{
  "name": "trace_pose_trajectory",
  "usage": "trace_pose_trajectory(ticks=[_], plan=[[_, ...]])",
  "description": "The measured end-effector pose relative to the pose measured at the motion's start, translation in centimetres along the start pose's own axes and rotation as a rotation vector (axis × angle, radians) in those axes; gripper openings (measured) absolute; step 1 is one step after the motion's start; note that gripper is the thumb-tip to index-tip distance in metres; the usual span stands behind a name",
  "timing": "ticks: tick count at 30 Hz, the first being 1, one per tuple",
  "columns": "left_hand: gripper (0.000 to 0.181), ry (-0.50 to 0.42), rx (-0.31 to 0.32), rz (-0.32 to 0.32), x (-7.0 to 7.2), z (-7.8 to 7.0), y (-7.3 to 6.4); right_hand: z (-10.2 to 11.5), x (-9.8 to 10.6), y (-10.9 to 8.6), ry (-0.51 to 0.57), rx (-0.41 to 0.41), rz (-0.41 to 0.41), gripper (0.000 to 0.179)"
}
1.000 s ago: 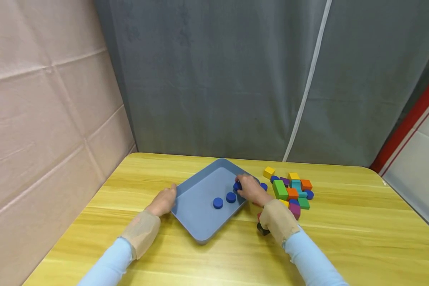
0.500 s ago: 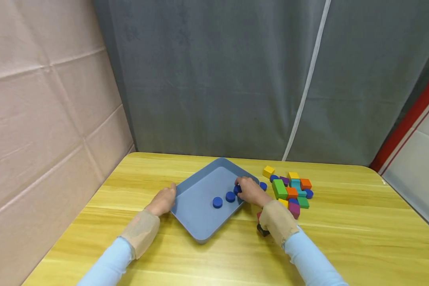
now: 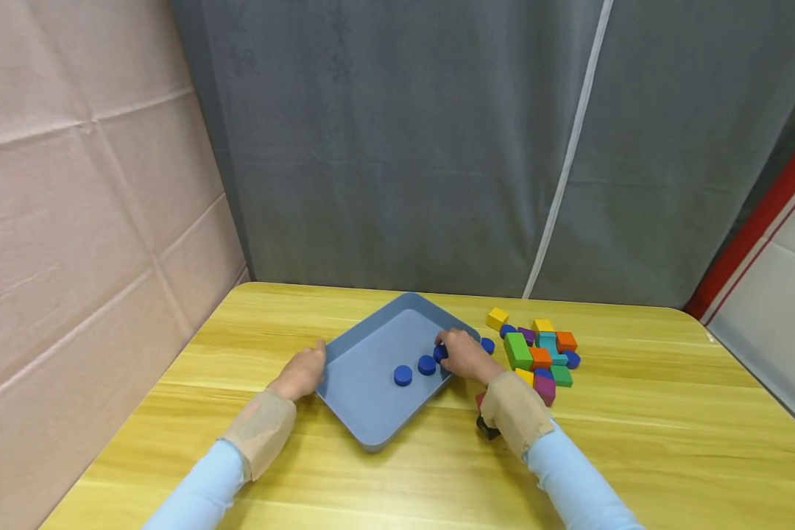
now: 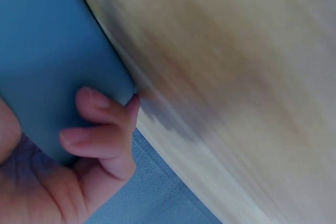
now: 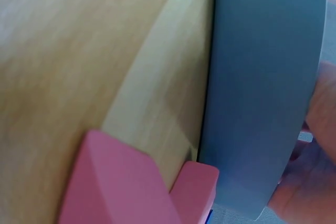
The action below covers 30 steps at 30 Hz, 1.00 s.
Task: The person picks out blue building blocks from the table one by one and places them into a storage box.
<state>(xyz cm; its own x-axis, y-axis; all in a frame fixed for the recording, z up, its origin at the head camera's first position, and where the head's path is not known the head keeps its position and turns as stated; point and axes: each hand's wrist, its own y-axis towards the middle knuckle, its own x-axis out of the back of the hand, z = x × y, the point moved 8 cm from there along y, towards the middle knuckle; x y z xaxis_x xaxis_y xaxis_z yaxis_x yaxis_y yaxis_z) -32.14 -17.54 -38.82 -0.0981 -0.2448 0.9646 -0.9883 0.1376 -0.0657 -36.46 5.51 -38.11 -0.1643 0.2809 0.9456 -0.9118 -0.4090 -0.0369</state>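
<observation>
A grey-blue rectangular tray (image 3: 379, 401) lies slantwise on the wooden table. My left hand (image 3: 302, 372) grips its left corner; the left wrist view has the fingers (image 4: 102, 142) curled against the tray's outer wall. Over the tray's right side, my right hand (image 3: 467, 355) pinches a blue round block (image 3: 439, 355), partly hidden by the fingers, low near the tray floor. Two more blue round blocks, a nearer one (image 3: 403, 375) and a middle one (image 3: 427, 365), lie in a row with it. In the right wrist view the tray wall (image 5: 262, 87) covers most of the hand.
Right of the tray lies a loose cluster of coloured blocks, among them a green block (image 3: 519, 351), an orange block (image 3: 566, 341) and a purple block (image 3: 545, 391). Closer in, a black block (image 3: 486, 428) sits beside my right wrist. Pink blocks (image 5: 118, 182) lie near the tray wall.
My right hand has lowered the blue round block slightly toward the tray floor, lining up with the other two. The left hand keeps its grip on the tray.
</observation>
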Motion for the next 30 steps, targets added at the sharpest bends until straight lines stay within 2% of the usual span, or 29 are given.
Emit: trace_pose_trajectory(ticks=[18, 30], plan=[[0.049, 0.0, -0.002, -0.012, 0.19, -0.09, -0.1, 0.0, -0.01, -0.01, -0.003, 0.0, -0.016, 0.033], [0.046, 0.004, -0.021, -0.03, 0.5, -0.36, -0.21, 0.04, 0.55, -0.45, -0.027, 0.046, -0.09, 0.034]])
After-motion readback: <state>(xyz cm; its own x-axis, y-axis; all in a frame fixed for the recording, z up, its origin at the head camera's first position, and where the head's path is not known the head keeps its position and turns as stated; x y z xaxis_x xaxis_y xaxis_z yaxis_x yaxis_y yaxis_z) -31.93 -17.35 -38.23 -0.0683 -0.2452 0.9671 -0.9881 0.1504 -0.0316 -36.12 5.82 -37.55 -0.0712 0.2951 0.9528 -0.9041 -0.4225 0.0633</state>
